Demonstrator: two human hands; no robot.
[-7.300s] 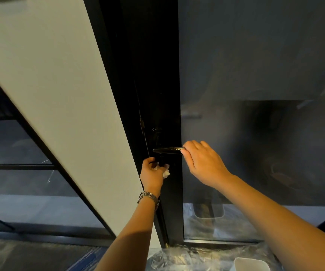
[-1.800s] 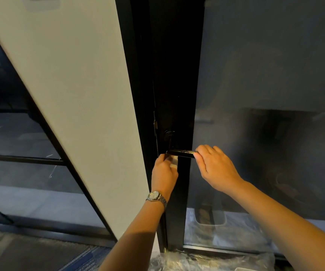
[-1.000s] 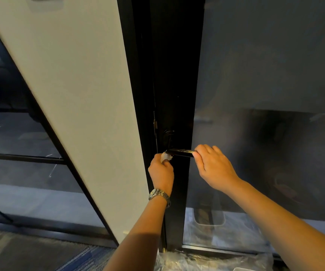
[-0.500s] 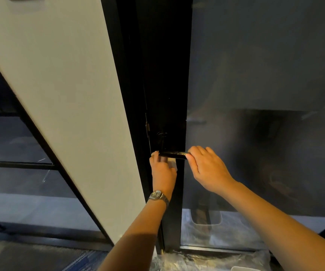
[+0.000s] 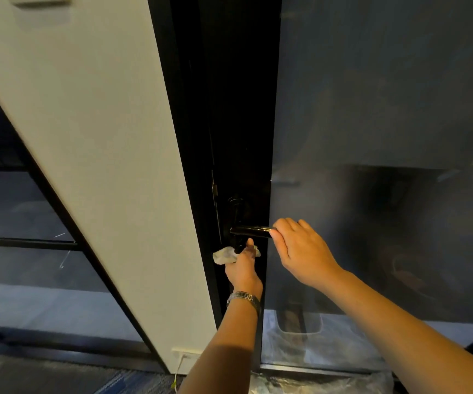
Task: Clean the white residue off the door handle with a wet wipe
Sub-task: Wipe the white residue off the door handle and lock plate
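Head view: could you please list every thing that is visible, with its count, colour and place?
handle: one, black, on the door frame, centre
wipe: one, white, just below the handle
door frame: one, black, centre, running top to bottom
glass: one pane, dark, right of the door frame
wall: one strip, white, left of the door frame
plastic sheet: one, clear, on the floor at the bottom
carpet: one, grey-blue, bottom left
watch: one, silver, on the left wrist
left hand: one, grips the wipe below the handle
right hand: one, holds the handle's right end
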